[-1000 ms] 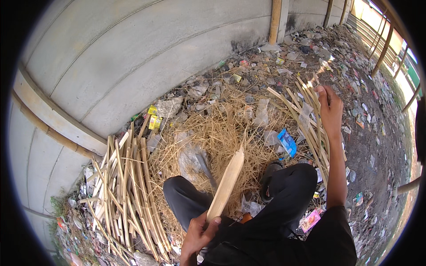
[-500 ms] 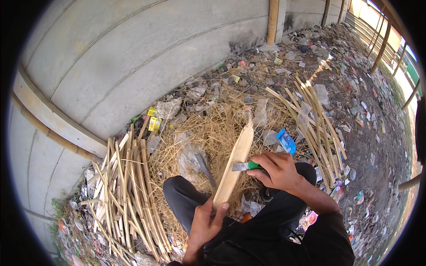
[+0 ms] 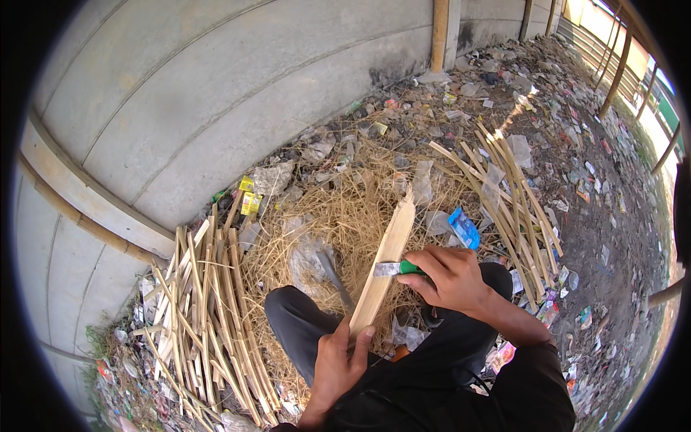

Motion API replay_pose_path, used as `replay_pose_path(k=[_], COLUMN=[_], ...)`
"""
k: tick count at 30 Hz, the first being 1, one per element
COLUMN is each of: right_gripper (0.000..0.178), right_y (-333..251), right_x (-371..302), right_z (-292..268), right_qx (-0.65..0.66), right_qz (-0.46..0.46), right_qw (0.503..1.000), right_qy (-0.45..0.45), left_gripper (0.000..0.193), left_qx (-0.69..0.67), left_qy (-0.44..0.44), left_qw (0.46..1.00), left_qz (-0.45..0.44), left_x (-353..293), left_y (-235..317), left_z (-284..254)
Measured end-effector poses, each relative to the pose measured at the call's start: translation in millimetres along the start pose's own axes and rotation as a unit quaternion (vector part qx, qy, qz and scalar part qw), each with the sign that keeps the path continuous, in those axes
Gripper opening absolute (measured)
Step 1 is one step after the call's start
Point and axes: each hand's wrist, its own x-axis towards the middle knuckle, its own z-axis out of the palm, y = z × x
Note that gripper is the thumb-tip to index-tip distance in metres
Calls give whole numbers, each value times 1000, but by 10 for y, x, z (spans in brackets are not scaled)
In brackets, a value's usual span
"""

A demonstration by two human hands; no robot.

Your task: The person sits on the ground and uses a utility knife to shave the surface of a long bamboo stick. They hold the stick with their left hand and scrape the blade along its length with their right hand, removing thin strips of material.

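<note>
A pale, flat bamboo slat (image 3: 394, 236) slants up and away over my lap, splintered at its far end. My left hand (image 3: 338, 363) is closed around its near end, thumb on the edge. In my right hand (image 3: 452, 282) is a short-bladed knife (image 3: 386, 269) with a green handle. Its blade lies across the slat's face at about mid-length. Just left of the slat, a long dark-grey flat piece, perhaps a blade (image 3: 333, 277), rests among straw and clear plastic.
Straw-like shavings (image 3: 353, 194) cover the ground ahead. A pile of thin slats (image 3: 209, 317) lies at left and another bundle (image 3: 515, 209) at right. A blue packet (image 3: 464, 229) sits beyond my right hand. Litter spreads along the concrete wall (image 3: 237, 93).
The knife blade has shifted slightly left along with my right hand. The slat has turned a little, showing a narrower face, and my left hand has moved slightly right.
</note>
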Motion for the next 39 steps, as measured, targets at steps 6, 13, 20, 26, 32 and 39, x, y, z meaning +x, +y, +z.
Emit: replay_pose_path(k=[6, 13, 20, 26, 32, 39], right_gripper=[33, 30, 26, 29, 30, 33], right_y=[-17, 189, 933, 385, -143, -178], right_x=[-3, 20, 178, -105, -222, -274], right_z=[-15, -55, -629, -181, 169, 253], right_qx=[-17, -43, -76, 75, 126, 109], right_qz=[7, 62, 267, 169, 40, 30], right_qw=[1000, 996, 952, 983, 987, 991], right_qy=[0, 39, 127, 21, -91, -75], left_gripper=[33, 32, 33, 27, 28, 29], left_qx=[-9, -3, -19, -334, -395, -345], left_qy=[-3, -9, -56, -132, -179, -186], left_qw=[1000, 1000, 997, 916, 890, 917], left_qz=[-7, -27, -58, -181, -143, -74], left_x=[-5, -53, -308, -80, 209, 264], left_y=[-1, -20, -236, -453, -518, -441], left_z=[-1, -6, -135, -169, -109, -56])
